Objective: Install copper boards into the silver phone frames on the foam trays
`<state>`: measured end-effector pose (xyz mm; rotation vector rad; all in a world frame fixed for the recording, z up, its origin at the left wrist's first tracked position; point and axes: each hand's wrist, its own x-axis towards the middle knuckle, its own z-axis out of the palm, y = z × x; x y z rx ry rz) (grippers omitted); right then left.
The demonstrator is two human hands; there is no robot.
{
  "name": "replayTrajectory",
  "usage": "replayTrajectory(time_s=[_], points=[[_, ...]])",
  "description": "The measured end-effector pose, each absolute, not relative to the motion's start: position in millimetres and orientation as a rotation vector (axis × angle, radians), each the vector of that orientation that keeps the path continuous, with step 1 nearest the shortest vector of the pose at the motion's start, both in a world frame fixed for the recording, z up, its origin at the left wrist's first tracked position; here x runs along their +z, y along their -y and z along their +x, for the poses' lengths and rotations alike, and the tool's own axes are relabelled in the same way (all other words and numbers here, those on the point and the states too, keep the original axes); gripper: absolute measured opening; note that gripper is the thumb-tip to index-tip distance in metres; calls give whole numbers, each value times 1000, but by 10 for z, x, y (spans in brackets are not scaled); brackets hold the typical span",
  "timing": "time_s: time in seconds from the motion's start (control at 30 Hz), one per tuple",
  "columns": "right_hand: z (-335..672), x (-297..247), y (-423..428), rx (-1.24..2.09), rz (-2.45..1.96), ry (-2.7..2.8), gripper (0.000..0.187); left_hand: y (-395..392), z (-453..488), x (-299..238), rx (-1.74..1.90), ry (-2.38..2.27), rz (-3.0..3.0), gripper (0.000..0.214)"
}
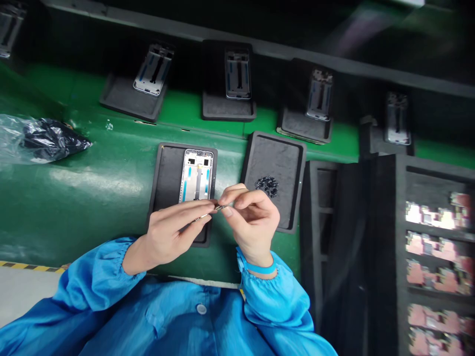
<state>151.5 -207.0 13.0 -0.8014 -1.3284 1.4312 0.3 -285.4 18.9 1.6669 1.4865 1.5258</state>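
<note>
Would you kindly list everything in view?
Bench: one, green, throughout
Rail: one, grey, behind
Near tray: one, black, centre
Phone frame: one, silver, on near tray
Right tray: one, black, beside near tray
Pieces: one pile, black, in right tray
Far trays: about four, black, back
Far frames: five, silver, back
Bag: one, clear, black contents, left
Divided trays: two, black, right
Boards: many, pinkish, in divided tray
Tape: one, yellow-black, lower left
Small part: one, darkish, centre, held
Wristband: one, blue, right wrist
Garment: one, blue, bottom
Left hand: one, bare, centre
Right hand: one, bare, centre
</note>
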Motion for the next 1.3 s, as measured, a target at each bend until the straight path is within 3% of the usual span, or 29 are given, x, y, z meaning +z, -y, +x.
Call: replayTrajectory(time_s=[0.33,0.63,1.0,1.3], points=[[1528,46,2095,1584,-754,1191,18,2870,27,184,1513,-1452,1359,23],[1470,8,2107,1524,-731,1210,18,2885,26,155,1506,-1432,1352,26],[1524,-5,2075,593,-759,1748,32,2868,10,132,1534,-1555,1589,26],[1506,6,2095,576,-795,1779,23,2853,31,130,1530,-1588,1614,24]])
